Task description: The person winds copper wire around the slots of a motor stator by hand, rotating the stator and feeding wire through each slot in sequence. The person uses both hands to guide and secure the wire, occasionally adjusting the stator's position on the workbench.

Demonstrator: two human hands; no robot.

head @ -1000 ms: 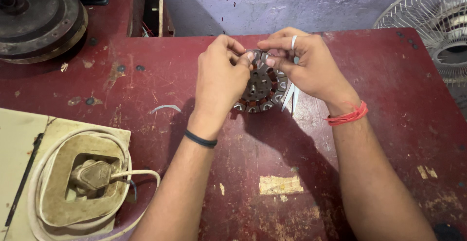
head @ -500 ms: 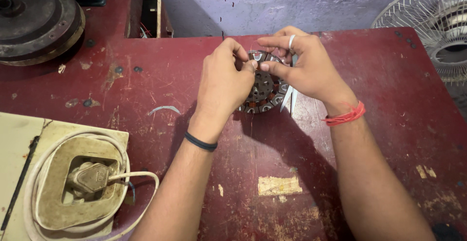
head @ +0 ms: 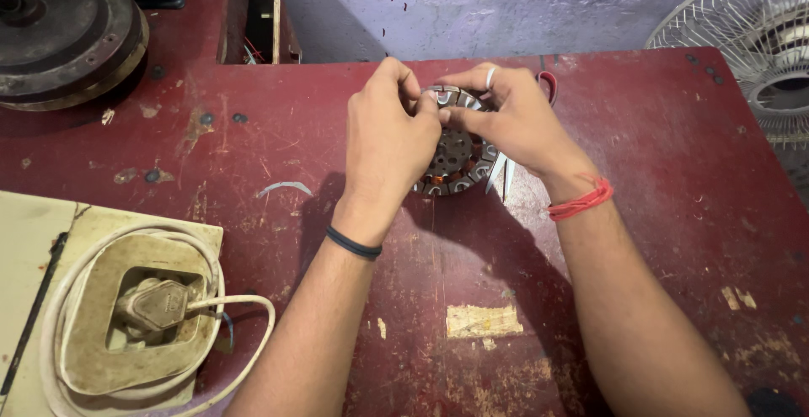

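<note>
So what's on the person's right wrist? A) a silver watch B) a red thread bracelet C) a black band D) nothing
B: a red thread bracelet circles the wrist of the right hand, while a black band sits on the wrist of the left hand; both hands hold the round motor stator.

Stator (head: 455, 160) half hidden behind hands (head: 388, 143)

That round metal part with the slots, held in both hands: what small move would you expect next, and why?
Probably a small turn of the round slotted core to bring the next slot under the fingertips. Both the left hand and the right hand pinch at its top edge, where their fingertips meet, while it rests on the red table. White strips stick out at its side, so the work seems to go slot by slot.
</note>
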